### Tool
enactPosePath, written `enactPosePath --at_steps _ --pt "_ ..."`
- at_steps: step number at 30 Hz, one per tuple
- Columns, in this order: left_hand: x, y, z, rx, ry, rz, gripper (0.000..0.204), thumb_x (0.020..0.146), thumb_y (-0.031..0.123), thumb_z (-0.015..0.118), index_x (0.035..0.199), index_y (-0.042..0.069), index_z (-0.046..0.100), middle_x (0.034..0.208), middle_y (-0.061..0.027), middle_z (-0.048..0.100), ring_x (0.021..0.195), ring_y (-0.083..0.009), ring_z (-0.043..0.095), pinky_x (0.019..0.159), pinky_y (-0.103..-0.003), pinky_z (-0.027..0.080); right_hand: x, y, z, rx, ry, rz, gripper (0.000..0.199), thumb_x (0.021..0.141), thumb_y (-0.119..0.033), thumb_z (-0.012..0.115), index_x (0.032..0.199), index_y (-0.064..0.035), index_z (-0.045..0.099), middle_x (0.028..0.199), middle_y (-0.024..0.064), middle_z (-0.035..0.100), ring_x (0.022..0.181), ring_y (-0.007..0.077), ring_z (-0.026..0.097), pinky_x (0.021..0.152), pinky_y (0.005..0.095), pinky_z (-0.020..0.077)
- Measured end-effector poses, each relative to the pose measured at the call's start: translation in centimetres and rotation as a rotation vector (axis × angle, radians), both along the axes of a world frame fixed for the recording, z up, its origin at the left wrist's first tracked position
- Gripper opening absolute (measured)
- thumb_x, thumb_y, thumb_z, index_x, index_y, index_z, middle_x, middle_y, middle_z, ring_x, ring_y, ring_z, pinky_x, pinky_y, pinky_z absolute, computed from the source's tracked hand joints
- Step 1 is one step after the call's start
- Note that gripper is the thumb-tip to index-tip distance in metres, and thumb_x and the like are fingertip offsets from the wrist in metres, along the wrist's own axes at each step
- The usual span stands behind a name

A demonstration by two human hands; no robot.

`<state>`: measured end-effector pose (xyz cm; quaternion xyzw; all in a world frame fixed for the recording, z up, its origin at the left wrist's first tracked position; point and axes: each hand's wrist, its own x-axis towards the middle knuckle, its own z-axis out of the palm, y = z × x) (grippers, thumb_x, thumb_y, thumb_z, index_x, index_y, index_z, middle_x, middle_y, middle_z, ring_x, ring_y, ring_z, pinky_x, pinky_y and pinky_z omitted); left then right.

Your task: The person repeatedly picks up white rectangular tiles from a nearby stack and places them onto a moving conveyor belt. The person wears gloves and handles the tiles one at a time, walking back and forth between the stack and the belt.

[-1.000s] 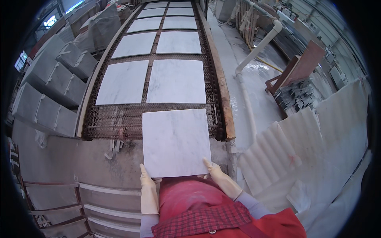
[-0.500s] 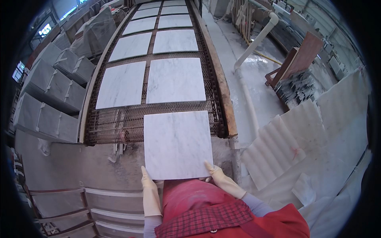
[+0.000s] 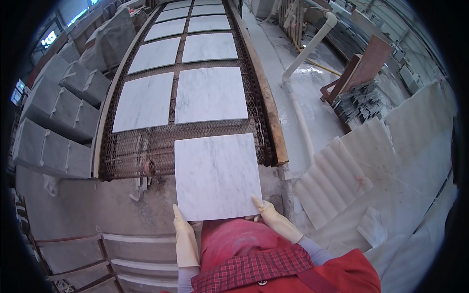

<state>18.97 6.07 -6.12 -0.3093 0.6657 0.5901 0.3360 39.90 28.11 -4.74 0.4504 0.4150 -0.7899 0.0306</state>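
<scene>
A square white stone tile point(image 3: 217, 176) with faint grey veins is held in front of me, its far part over the near end of a mesh conveyor belt point(image 3: 124, 156). My left hand point(image 3: 184, 230), in a cream rubber glove, grips its near left corner. At the near right corner my right hand point(image 3: 268, 215), gloved alike, has its thumb on top and fingers under the edge. Fingers beneath the tile are mostly hidden. Beyond it, a right-hand tile point(image 3: 211, 95) and a left-hand tile point(image 3: 143, 102) head two rows of similar tiles lying on the belt.
Grey strapped slab stacks point(image 3: 56, 151) stand left of the conveyor. A white pipe point(image 3: 310, 46) runs along the right floor, near a brown wooden stand point(image 3: 359, 66). Foam sheets point(image 3: 332, 180) lie at right. A slatted frame point(image 3: 141, 251) is at lower left.
The rows of tiles appear slightly farther up and left in the picture, as the whole view has shifted a little. Both hands keep their hold on the tile.
</scene>
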Motion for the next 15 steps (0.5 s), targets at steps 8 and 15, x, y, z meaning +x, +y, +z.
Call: enactPosePath --at_steps 8,15 --pt "0.4 0.6 1.6 0.012 0.005 -0.003 0.068 0.082 0.074 0.037 0.107 0.016 0.061 0.088 -0.0036 0.066 0.067 -0.0203 0.062 0.048 -0.036 0.05 -0.3 0.3 0.6 0.014 -0.036 0.004 0.065 0.081 -0.062 0.058 0.101 0.0005 0.06 0.083 0.0127 0.068 0.063 0.0202 0.066 0.044 0.0241 0.0422" --pt "0.4 0.8 1.3 0.093 -0.006 -0.008 0.064 0.084 0.07 0.037 0.112 0.017 0.058 0.095 -0.004 0.066 0.075 -0.0229 0.064 0.054 -0.04 0.051 -0.4 0.7 0.7 -0.024 -0.016 -0.001 0.058 0.085 -0.057 0.056 0.105 -0.0033 0.06 0.085 0.0106 0.068 0.063 0.0182 0.064 0.047 0.0239 0.0421"
